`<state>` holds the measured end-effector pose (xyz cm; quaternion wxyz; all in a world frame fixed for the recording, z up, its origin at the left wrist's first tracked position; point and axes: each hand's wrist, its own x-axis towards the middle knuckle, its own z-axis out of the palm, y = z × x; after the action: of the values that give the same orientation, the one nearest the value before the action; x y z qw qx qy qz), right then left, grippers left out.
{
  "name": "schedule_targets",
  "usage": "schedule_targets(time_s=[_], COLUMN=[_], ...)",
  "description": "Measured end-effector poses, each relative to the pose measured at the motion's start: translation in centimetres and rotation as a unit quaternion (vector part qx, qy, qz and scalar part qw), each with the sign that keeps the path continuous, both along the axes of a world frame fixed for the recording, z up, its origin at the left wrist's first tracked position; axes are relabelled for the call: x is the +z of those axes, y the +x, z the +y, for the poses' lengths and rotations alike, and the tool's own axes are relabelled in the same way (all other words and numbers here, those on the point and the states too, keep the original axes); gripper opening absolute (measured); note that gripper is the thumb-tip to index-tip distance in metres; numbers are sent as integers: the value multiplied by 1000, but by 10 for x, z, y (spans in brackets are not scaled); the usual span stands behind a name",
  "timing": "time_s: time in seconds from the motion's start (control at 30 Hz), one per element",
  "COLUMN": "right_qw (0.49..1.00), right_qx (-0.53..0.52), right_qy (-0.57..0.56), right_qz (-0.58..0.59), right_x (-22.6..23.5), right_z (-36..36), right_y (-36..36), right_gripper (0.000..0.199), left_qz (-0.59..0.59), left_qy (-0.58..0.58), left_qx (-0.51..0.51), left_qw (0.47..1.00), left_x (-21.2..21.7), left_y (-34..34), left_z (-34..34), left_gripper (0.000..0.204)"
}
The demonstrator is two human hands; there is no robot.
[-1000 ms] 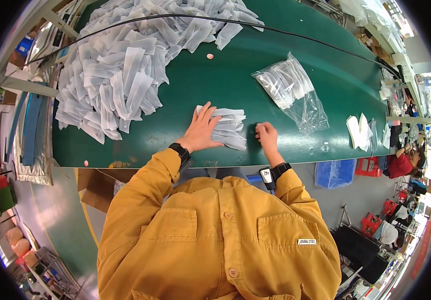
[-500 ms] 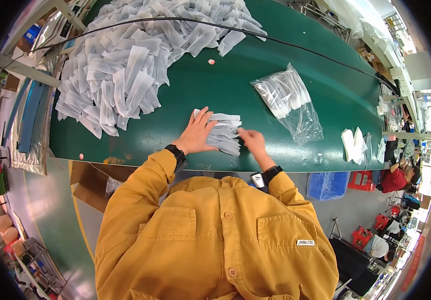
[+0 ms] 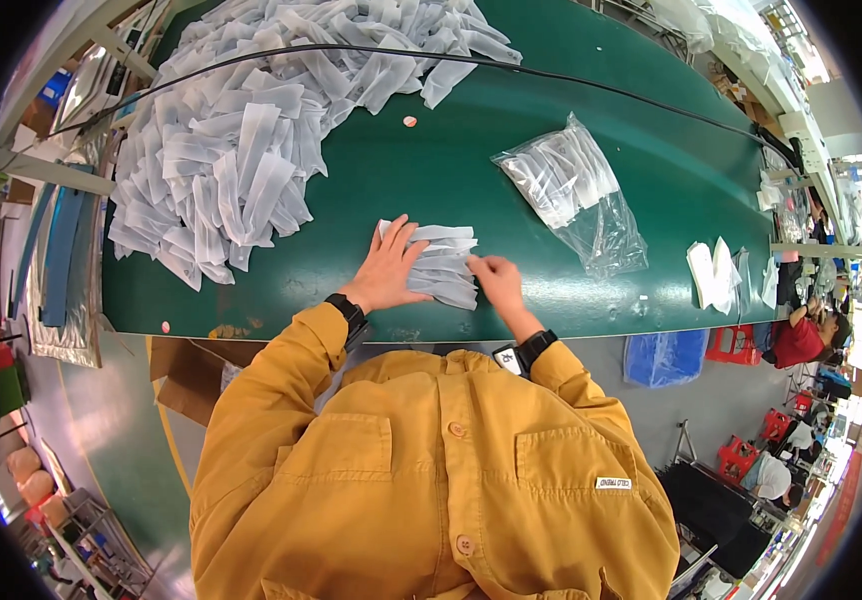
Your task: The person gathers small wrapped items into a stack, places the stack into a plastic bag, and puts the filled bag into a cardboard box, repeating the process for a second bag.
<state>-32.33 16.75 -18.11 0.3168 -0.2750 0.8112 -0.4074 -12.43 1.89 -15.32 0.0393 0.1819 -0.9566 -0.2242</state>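
Lying side by side in a small row on the green table (image 3: 381, 165), close to its near edge, the whitish, see-through strips (image 3: 446, 265) are right between my two hands. My left hand (image 3: 383, 272) is flat over their left ends, fingers spread and thumb held apart, touching them from above. My right hand (image 3: 497, 284) is at their right ends, fingers curled in toward the thumb — I cannot tell whether a strip's edge is pinched there. A black band (image 3: 348, 312) circles my left wrist, and a dark strap (image 3: 535, 348) with a pale block beside it is on my right.

Up and to the left, well apart from the row, a large loose pile (image 3: 241, 150) of similar strips covers that part of the table. Up and to the right lies a clear plastic bag (image 3: 609, 245), slanted, with strips gathered in its upper part. A small round orange-pink sticker (image 3: 410, 121) is on the tabletop near the pile — and a black cable (image 3: 391, 48) crosses above. Farther right, white pieces (image 3: 715, 275) lie near the table's edge, with a blue bin (image 3: 663, 358) below.
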Motion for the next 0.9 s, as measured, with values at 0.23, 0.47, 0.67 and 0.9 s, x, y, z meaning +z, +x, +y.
schedule_targets(time_s=[0.23,0.47,0.67,0.9], right_qw=[982,934,830,844], right_qx=[-71,139,402,404], right_qy=[-52,-127,-35,-62], right_qz=[-168,305,386,349], right_x=[-16,59,54,42], right_z=[-12,-22,-40,-42], right_y=[5,23,36,33], right_gripper=[18,57,102,107], left_qz=[0,17,78,270], left_qy=[11,21,74,162], left_qx=[2,6,11,196], left_qw=[1000,1000,994,929], left_x=[3,1,-10,-40], left_y=[-1,2,0,-11], left_z=[0,-1,-1,14], left_gripper=[90,90,88,37])
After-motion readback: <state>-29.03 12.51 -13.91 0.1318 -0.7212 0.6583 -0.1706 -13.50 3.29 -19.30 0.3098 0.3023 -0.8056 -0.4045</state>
